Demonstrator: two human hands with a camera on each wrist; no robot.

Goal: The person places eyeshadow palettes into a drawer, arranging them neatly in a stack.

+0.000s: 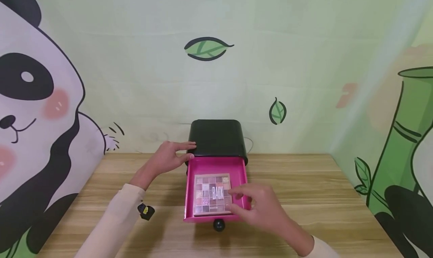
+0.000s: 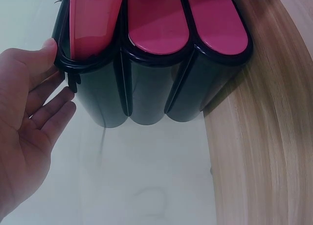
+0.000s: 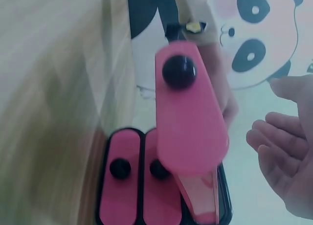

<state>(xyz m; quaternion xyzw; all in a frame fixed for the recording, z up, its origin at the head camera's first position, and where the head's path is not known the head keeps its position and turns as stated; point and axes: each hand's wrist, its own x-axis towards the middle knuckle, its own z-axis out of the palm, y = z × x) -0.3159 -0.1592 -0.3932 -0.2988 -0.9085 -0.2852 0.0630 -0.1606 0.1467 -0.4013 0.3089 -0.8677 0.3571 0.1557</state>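
Resting with straight fingers on the black organizer (image 1: 218, 137), the left hand (image 1: 169, 158) steadied its side. The right hand (image 1: 262, 209) hovered relaxed, holding nothing, fingertips at the eyeshadow palette (image 1: 211, 194) — which lay flat in the pulled-out pink drawer (image 1: 189, 182) — on the wooden table (image 1: 321, 190).

Your wood-grain surface (image 1: 321, 198) carries just the black drawer box (image 1: 218, 137), sitting at its back edge.
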